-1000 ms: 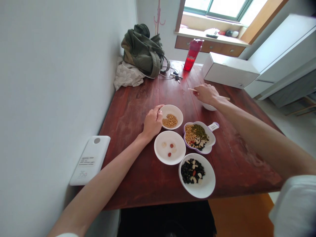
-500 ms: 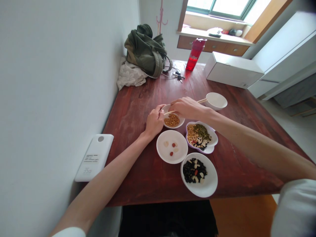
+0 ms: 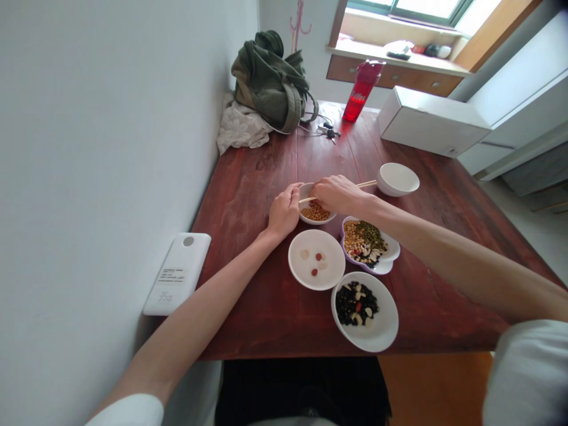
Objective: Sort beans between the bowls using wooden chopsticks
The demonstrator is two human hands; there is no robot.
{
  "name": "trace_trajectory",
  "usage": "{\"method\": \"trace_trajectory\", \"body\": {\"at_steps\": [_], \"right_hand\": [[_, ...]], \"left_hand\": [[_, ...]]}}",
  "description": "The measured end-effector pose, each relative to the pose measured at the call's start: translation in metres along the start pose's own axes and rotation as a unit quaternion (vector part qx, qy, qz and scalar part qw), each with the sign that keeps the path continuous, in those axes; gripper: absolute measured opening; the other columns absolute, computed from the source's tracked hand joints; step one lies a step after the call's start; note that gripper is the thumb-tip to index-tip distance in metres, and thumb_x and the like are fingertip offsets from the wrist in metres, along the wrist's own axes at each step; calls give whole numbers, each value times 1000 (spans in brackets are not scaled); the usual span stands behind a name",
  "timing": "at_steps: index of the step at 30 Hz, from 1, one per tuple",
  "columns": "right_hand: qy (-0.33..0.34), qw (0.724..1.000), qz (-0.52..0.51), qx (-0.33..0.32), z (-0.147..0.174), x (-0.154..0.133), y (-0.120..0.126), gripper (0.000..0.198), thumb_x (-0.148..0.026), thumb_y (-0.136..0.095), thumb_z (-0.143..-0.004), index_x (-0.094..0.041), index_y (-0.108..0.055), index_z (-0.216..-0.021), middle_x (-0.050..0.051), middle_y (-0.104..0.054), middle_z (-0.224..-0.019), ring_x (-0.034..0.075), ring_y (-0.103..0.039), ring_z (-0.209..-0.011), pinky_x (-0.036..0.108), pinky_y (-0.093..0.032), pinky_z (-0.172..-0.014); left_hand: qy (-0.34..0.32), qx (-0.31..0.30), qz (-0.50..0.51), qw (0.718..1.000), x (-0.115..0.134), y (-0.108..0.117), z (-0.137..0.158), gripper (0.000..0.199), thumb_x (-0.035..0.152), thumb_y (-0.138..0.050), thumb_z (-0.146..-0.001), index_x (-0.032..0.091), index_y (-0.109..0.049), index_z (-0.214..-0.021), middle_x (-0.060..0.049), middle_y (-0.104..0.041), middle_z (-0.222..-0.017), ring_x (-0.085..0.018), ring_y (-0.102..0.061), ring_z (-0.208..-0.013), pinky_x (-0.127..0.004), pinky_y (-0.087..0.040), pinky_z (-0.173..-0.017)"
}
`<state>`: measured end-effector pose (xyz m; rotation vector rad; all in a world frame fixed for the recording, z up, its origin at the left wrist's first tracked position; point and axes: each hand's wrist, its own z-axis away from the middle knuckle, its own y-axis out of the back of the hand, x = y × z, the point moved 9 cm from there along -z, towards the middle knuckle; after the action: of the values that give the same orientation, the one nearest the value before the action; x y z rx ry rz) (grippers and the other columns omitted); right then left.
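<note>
At the middle of the table, my left hand (image 3: 285,210) is closed on the left rim of a small white bowl (image 3: 306,190). Yellow soybeans (image 3: 316,212) lie in that bowl. My right hand (image 3: 338,194) grips a pair of light wooden chopsticks (image 3: 366,184) over it, and partly hides the bowl. One end of the chopsticks reaches across the bowl towards my left fingers; whether a bean is pinched there is too small to tell. Close by on the right, a purple-rimmed flower-shaped dish (image 3: 390,251) contains mixed beans, seeds and nuts.
Nearer me stand a white bowl (image 3: 302,241) with a few nut pieces and another bowl (image 3: 387,319) with black beans and nuts. A further white bowl (image 3: 399,179) is beyond my right hand. Behind are a green bag (image 3: 270,83), keys (image 3: 329,131), red bottle (image 3: 361,92) and white box (image 3: 432,124).
The whole view has shifted slightly. My right hand sits a little lower over the soybean bowl and covers more of the beans. My left hand stays at the rim.
</note>
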<state>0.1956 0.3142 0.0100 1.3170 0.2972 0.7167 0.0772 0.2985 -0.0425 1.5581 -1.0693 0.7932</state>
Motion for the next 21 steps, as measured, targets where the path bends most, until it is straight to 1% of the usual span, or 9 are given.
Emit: {"method": "trace_trajectory", "body": {"at_steps": [6, 12, 16, 19, 21], "right_hand": [[10, 1000, 4, 4, -1, -2, -3, 29, -16, -57, -100, -18, -84, -110, 18, -85, -115, 30, -81, -96, 35, -45, -72], [28, 999, 13, 8, -2, -6, -2, 28, -18, -56, -102, -18, -83, -112, 18, -85, -114, 30, -81, -96, 35, -44, -72], [44, 999, 20, 7, -2, -11, -2, 28, -16, -56, -102, -18, -82, -113, 17, -85, -114, 28, -80, -94, 34, -43, -72], [56, 998, 31, 8, -3, -14, -2, 30, -17, -55, -102, -18, -82, -115, 17, -85, -115, 27, -78, -90, 34, -41, -70], [57, 998, 32, 8, -3, -14, -1, 29, -19, -57, -101, -19, -81, -116, 16, -85, -114, 26, -77, -87, 34, -37, -68]], "left_hand": [[5, 3, 5, 1000, 0, 1, 1, 43, 37, -40, -116, 24, -77, -134, -10, -83, -132, -30, -78, -121, -41, -58, -106], [3, 3, 7, 1000, 0, 1, 1, 43, 43, -41, -117, 25, -77, -133, -9, -84, -132, -30, -78, -122, -42, -59, -107], [1, 2, 6, 1000, 1, 0, 1, 43, 41, -40, -117, 24, -76, -134, -10, -83, -133, -30, -78, -122, -41, -59, -107], [1, 2, 4, 1000, 2, 0, 1, 43, 40, -40, -117, 24, -76, -134, -10, -83, -135, -30, -77, -124, -42, -58, -108], [2, 5, 1, 1000, 2, 1, 1, 42, 40, -41, -117, 23, -75, -135, -11, -82, -136, -30, -77, -126, -42, -57, -109]]}}
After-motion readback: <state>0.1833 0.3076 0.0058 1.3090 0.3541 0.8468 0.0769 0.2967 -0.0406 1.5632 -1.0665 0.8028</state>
